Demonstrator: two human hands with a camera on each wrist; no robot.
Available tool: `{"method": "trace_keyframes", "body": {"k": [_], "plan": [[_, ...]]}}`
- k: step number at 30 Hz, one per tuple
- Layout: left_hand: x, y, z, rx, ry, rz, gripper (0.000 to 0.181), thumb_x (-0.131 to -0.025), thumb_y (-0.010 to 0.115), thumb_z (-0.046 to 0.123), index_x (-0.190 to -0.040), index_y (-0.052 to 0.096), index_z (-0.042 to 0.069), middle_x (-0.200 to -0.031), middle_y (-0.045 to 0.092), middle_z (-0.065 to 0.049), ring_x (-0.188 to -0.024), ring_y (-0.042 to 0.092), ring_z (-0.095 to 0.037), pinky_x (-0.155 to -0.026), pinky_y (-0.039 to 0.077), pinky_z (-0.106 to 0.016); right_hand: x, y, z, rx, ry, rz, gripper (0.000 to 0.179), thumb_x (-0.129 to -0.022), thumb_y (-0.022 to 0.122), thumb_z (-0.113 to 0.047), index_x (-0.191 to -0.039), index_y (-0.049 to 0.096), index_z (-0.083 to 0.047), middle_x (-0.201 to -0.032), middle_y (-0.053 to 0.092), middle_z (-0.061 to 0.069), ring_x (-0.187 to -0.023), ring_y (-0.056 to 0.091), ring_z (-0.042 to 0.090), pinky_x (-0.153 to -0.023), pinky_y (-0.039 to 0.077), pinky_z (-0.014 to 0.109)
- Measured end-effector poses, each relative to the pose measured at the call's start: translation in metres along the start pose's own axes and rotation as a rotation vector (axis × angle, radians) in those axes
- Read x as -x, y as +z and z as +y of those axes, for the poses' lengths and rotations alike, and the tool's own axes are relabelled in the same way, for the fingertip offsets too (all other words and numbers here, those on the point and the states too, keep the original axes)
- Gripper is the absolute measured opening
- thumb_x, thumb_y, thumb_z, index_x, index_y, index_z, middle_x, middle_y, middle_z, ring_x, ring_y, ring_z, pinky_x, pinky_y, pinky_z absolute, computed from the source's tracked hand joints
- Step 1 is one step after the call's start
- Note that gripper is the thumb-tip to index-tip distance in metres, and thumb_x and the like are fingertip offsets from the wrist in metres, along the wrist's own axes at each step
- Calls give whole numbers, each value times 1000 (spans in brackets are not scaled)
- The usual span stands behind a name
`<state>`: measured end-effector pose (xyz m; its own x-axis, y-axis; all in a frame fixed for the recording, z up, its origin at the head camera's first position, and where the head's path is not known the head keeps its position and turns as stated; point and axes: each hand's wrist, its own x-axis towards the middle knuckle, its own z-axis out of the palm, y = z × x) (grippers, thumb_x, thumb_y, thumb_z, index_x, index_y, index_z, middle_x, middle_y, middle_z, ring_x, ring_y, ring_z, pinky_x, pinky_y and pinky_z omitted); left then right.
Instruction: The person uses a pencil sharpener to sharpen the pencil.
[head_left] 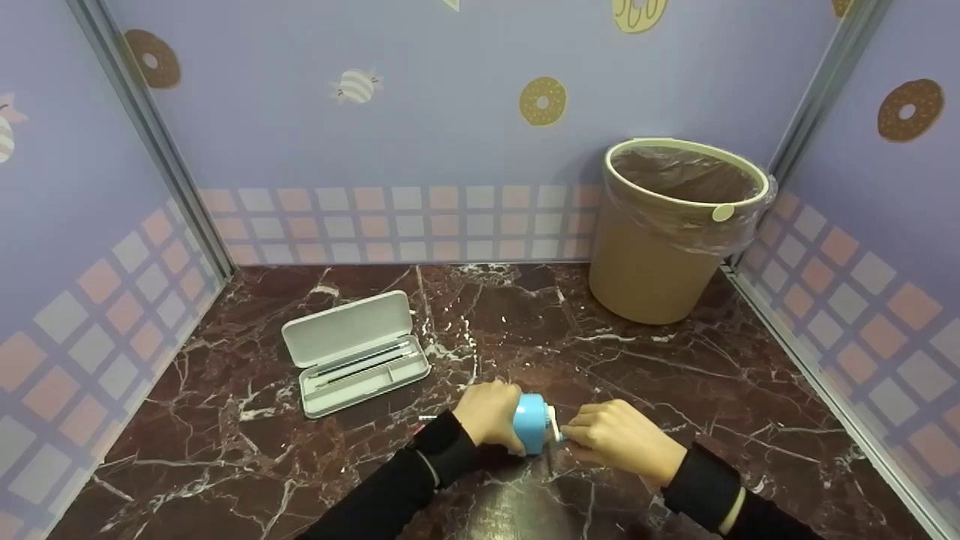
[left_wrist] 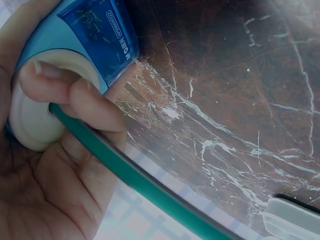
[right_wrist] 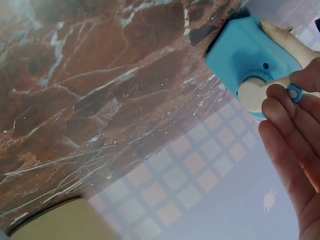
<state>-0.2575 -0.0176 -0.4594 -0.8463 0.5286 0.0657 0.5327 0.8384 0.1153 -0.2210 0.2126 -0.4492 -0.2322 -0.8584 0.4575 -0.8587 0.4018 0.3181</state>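
Note:
A blue crank pencil sharpener [head_left: 531, 424] is on the dark marble table, gripped by my left hand [head_left: 489, 414]. From its round white front sticks a green pencil [left_wrist: 135, 182], seen in the left wrist view, with left fingertips bent over it close to the hole. Some shavings show inside the clear blue drawer [left_wrist: 102, 35]. On the opposite side, my right hand [head_left: 616, 436] pinches the small blue knob [right_wrist: 295, 93] at the end of the white crank arm [right_wrist: 256, 94]. Pencil tip hidden inside the sharpener.
An open white pencil case [head_left: 346, 330] with several pencils [head_left: 364, 365] lies to the left, lid tipped back. A tan trash bin [head_left: 649, 270] with a clear liner stands at the back right. Patterned walls [head_left: 450, 112] enclose the table's back and sides.

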Motion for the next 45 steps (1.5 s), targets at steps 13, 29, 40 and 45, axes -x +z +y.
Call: {"method": "trace_keyframes", "body": {"k": [13,29,40,45], "plan": [[-2,-3,0,-40,26,-29,59,-54,96,46,-94,69,12,-84,71,-2,-73,67,-18,-62,55,-33,-9,-8,8,-35,23,34,23,-75,88,-22,-73,64,-19,-66,68,-14,-57,55,3,-50,42,18],[-4,1,-6,-67,75,-39,63,-57,94,50,-100,67,12,-89,71,-1,-79,68,-17,-66,57,-32,-12,-6,25,-68,79,-4,15,-77,85,-22,-87,77,-14,-76,75,-9,-65,64,5,-56,49,19],[-4,3,-7,-75,110,-21,63,-57,94,51,-98,66,12,-88,72,0,-77,70,-17,-66,58,-32,-12,-2,32,-62,137,-3,16,-78,85,-14,-92,79,-13,-76,74,-6,-65,66,6,-57,52,22],[-2,4,-8,-58,120,-10,63,-57,94,51,-98,66,11,-88,73,-1,-75,69,-17,-66,58,-32,-13,1,33,-67,164,-10,13,-81,84,-15,-92,79,-13,-78,74,-5,-66,68,7,-58,54,23]]}}
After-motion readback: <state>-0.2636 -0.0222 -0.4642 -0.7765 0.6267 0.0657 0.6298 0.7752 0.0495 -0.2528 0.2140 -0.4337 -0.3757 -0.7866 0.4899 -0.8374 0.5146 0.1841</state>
